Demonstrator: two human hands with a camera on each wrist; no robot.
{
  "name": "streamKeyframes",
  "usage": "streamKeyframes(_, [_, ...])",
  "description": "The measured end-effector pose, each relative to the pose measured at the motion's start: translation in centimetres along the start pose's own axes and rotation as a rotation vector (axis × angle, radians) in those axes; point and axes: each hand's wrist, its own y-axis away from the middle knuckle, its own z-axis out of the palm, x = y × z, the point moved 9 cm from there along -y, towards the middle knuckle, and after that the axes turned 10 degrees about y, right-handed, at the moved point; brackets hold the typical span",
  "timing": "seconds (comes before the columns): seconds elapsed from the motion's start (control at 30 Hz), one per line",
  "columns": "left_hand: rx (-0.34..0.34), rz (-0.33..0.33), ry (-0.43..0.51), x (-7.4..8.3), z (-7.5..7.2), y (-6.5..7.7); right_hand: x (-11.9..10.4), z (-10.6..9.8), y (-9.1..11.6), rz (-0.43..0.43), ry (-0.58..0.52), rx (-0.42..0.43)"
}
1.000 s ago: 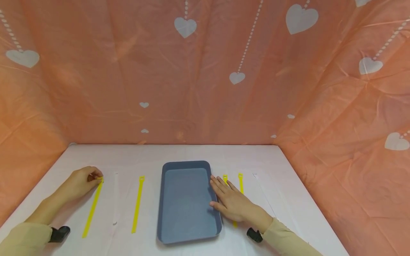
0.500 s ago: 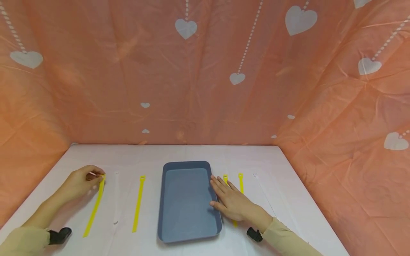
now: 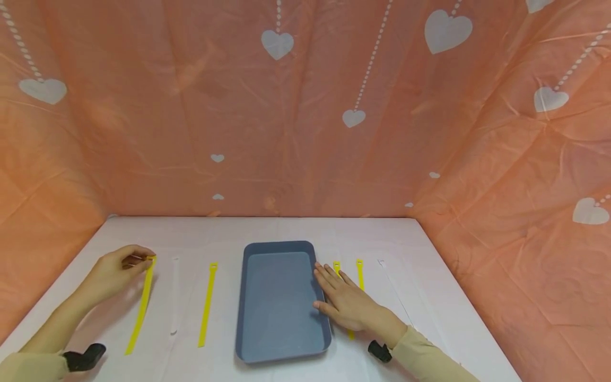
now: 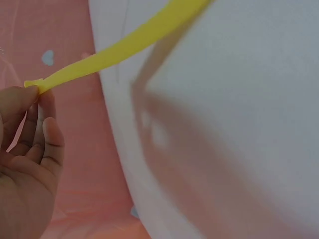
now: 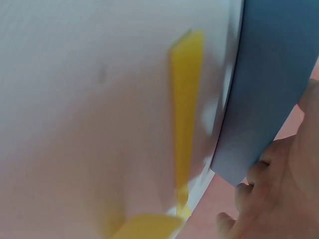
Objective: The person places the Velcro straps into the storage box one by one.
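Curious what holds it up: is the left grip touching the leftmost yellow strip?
Touching. The left wrist view shows the left grip pinching the yellow strip near its end.

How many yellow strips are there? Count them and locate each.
4: one yellow strip pinched by the left hand, another lying left of the tray, two right of it, partly hidden by the right hand.

Smooth, matt, plastic-looking grey tray [image 3: 279, 307]; matt yellow strap [image 4: 119, 53]; wrinkly, slightly glossy, cloth-like orange backdrop [image 3: 310, 175].

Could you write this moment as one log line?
left hand: pinches yellow strap at far end; right hand: touches right rim of tray; tray: on white table
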Motion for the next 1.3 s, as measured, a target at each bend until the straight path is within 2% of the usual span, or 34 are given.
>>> streamKeyframes(0.23, [0.038,0.040,0.030,1.7,-0.7,0.0,-0.1,0.0,0.0,-0.006,0.002,0.010])
streamKeyframes(0.5, [0.064,0.027,0.081,2.9,-1.6,0.1,0.0,0.1,0.1,-0.005,0.013,0.004])
streamKeyframes(0.87, [0.147,0.009,0.220,5.4,-3.0,-0.1,0.0,0.1,-0.1,-0.007,0.004,0.019])
streamKeyframes(1.13, [0.198,0.025,0.359,8.5,-3.2,0.1,-0.2,0.0,-0.1,-0.007,-0.004,0.020])
streamKeyframes(1.3, [0.204,0.043,0.390,10.9,-2.8,0.0,-0.2,0.1,0.0,-0.003,0.000,-0.004])
